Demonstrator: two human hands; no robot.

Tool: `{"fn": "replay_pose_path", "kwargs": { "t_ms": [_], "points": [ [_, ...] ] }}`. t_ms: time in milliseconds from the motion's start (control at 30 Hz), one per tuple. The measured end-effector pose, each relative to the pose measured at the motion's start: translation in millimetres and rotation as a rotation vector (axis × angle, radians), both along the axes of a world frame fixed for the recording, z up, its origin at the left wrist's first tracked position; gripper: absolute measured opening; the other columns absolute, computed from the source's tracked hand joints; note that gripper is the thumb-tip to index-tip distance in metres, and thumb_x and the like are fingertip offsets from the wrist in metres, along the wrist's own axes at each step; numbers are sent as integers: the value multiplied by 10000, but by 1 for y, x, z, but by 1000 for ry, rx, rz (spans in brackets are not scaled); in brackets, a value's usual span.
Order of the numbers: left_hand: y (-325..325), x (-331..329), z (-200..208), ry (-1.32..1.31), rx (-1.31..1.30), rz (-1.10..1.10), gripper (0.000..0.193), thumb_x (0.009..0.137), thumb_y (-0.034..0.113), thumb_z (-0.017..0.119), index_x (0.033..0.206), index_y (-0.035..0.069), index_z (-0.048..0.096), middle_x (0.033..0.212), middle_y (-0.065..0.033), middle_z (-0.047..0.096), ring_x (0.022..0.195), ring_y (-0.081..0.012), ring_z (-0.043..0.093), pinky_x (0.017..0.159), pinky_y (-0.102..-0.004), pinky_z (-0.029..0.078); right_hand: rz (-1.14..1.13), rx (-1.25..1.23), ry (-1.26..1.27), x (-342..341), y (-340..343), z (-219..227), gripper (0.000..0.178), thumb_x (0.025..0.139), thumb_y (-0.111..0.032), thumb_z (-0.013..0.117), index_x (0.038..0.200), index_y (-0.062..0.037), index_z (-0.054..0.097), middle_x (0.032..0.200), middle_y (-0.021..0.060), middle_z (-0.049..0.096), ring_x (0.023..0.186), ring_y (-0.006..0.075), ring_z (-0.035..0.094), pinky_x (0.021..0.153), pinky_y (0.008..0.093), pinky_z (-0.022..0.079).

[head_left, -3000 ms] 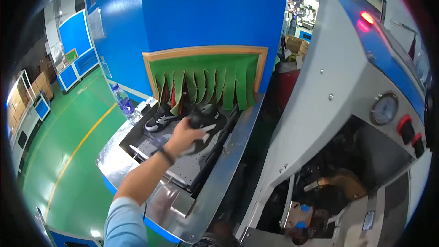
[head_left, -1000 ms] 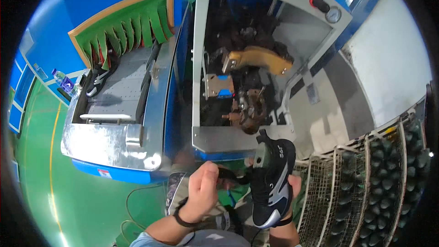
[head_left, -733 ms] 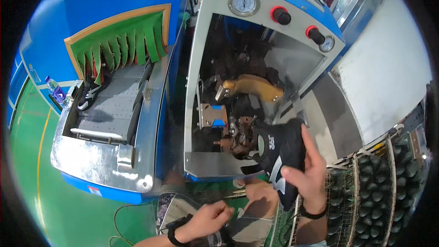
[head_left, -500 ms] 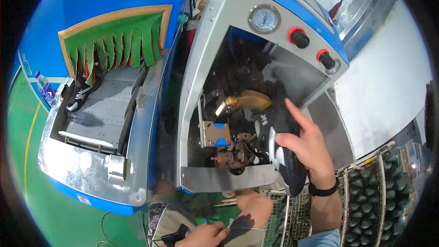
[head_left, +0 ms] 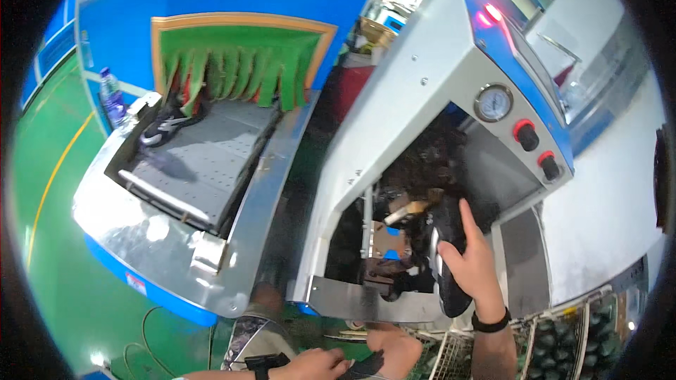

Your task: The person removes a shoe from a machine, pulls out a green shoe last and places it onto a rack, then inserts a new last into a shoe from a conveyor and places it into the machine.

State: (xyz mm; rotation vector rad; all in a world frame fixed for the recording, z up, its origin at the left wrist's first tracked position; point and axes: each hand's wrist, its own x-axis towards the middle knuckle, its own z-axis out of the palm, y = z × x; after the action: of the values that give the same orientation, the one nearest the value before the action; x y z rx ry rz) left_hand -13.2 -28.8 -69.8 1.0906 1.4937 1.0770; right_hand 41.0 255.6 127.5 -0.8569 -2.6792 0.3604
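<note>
My right hand (head_left: 473, 264) grips a black shoe (head_left: 451, 278) with white side panels, thumb on its near side and forefinger stretched along it. The shoe is held toe-to-heel across the front opening of a grey and blue machine (head_left: 394, 98). Inside that opening, beside the shoe, are a tan plate with blue pads (head_left: 389, 241) and dark metal parts, partly hidden. Low in the picture, by my knee, my left hand (head_left: 322, 362) has its fingers curled together. What they hold, if anything, I cannot make out.
On the left, a conveyor (head_left: 204, 148) runs under a green strip curtain (head_left: 239, 67), with another black shoe (head_left: 162, 130) on it. A bottle (head_left: 111, 95) stands beyond. A pressure gauge (head_left: 493, 103) and black knobs (head_left: 527, 135) face me. Racks of dark rounded pieces (head_left: 553, 352) stand lower right.
My view has swung left, so the machines appear farther right. My right hand still grips the shoe at the opening. More of my left forearm shows.
</note>
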Motion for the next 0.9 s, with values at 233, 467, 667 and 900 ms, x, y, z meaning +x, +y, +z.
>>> {"fn": "replay_pose_path", "kwargs": {
  "t_ms": [233, 467, 667, 900],
  "points": [
    [2, 18, 23, 116, 178, 74, 319, 959, 259, 550, 1012, -37, 655, 813, -263, 662, 790, -458, 644, 696, -533, 505, 0, 158, 163, 4, -10, -15, 856, 817, -182, 668, 1577, -122, 278, 1168, 299, 578, 1067, 475, 594, 921, 484, 477],
    [-7, 41, 17, 233, 219, 139, 298, 971, 270, 537, 1054, 17, 670, 852, -219, 700, 793, -380, 692, 701, -495, 533, -85, 326, 218, 43, -60, -31, 914, 753, -233, 746, 1554, -117, 321, 1230, 328, 533, 1036, 534, 582, 872, 549, 494],
    [12, 46, 5, -874, 170, -39, 601, 1025, 553, 471, 1349, 49, 511, 1228, -54, 624, 1006, -165, 601, 851, -312, 482, 207, 779, 230, 136, -153, -51, 669, 791, -255, 808, 1383, -60, 566, 1102, 359, 565, 851, 477, 613, 709, 505, 537],
    [13, 28, 35, -1078, -321, -14, 590, 946, 531, 636, 1281, 46, 604, 1152, -60, 666, 983, -155, 619, 861, -292, 503, 386, -265, -85, 174, -146, -52, 947, 829, -312, 765, 1577, -61, 241, 1336, 313, 514, 1104, 415, 620, 939, 506, 493]
  ]
}}
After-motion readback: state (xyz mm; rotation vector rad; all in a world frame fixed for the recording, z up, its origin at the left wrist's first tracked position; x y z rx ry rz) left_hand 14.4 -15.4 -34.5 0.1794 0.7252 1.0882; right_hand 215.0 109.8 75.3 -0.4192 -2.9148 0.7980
